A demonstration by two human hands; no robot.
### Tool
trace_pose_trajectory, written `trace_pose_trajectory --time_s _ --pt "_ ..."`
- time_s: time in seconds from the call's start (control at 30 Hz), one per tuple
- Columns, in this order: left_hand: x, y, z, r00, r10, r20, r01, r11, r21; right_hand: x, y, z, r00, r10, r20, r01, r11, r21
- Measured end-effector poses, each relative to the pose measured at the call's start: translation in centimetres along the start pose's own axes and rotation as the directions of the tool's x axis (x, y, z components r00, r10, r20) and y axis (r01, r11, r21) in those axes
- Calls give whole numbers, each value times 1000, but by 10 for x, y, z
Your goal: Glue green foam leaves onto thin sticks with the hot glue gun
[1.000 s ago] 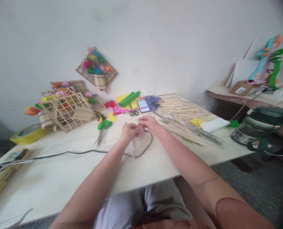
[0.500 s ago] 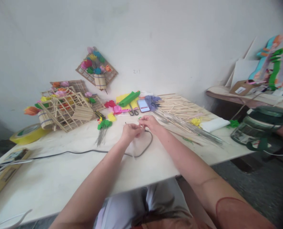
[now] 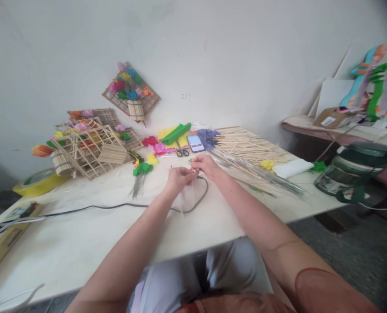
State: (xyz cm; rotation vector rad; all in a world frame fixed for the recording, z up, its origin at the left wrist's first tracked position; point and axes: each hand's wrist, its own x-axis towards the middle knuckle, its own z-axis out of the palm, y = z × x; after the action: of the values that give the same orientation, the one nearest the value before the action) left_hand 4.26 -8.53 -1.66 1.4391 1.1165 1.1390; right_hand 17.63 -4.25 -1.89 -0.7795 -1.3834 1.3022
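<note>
My left hand (image 3: 179, 178) and right hand (image 3: 203, 167): both nearly closed, fingertips pinched together over 1 small item, too small to identify, above the table (image 3: 98, 248). Black cord (image 3: 203, 195) loops just beside them. Beyond: 1 pair of scissors (image 3: 182, 150), 1 phone (image 3: 196, 144). Green paper flowers (image 3: 143, 168) lie left; thin wires (image 3: 261, 171) and wooden sticks (image 3: 245, 145), right.

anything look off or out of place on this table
Nothing looks spilled or broken. The lattice panels are heaped askew at the left, and a black cord trails across the table, looping close to both hands, where it might get in the way.
</note>
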Motion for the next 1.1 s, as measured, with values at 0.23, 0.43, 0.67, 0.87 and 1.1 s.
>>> trace_pose_trajectory --time_s 0.23,0.43,0.67,0.87,1.1 --pt "-2 3 1 1000 7 16 -7 1000 -17 2 2 -4 1000 -6 17 6 1000 -6" --pt "-1 1 0 1000 13 20 -12 1000 -20 2 4 -5 1000 -19 14 20 1000 -24" --pt "1 -2 0 1000 18 6 -18 1000 -2 1 1 -3 999 -50 -1 50 996 -77" --pt "3 -8 1 999 50 -13 -49 997 59 2 -1 -3 997 -72 -4 70 980 -185" --pt "6 -13 0 998 64 -18 -62 991 120 0 -6 1 997 -68 -19 60 957 -283"
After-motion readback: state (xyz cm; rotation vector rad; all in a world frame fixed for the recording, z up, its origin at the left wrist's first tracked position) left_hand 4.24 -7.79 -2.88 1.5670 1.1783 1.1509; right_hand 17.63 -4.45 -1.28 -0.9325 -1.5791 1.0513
